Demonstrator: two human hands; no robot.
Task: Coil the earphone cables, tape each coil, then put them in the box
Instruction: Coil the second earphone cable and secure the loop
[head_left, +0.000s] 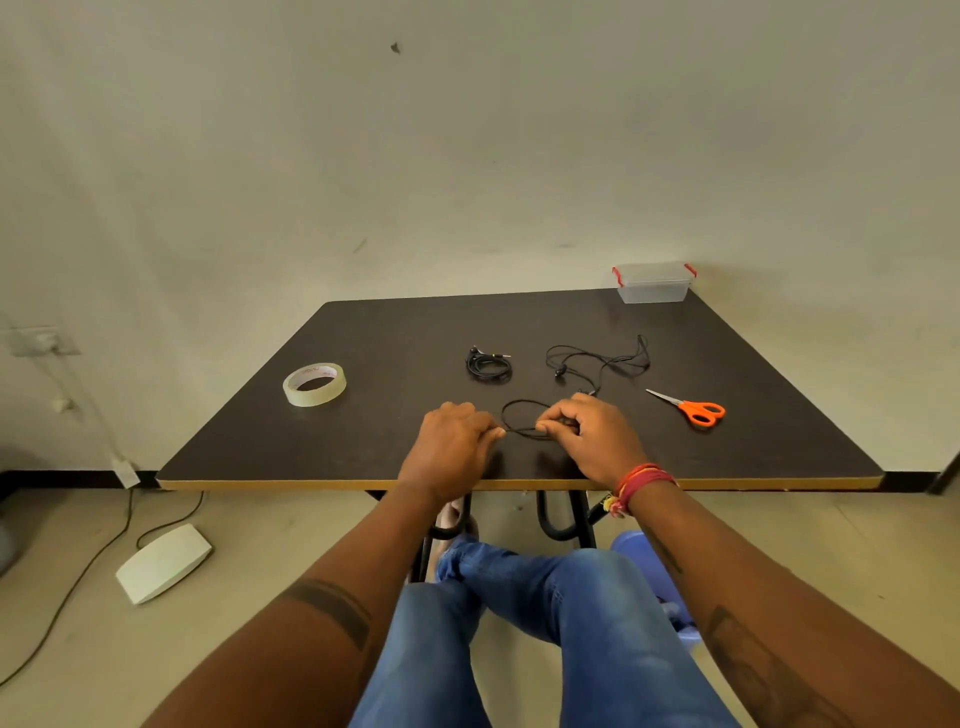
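A black earphone cable (597, 359) lies loose across the dark table (395, 332), and its near end forms a loop (522, 405) between my hands. My left hand (453, 436) pinches the cable at the loop's left side. The loop's right side is pinched by my right hand (592, 436). A second black earphone (488, 365) lies coiled farther back, near the table's middle. A roll of clear tape (314, 384) sits to the left. The clear plastic box (653, 282) with red clips stands at the far right corner, lid on.
Orange-handled scissors (691, 408) lie to the right of my right hand. The table's near edge (519, 484) runs just under my wrists. On the floor at the left are a white pedal-like device (163, 562) and cables.
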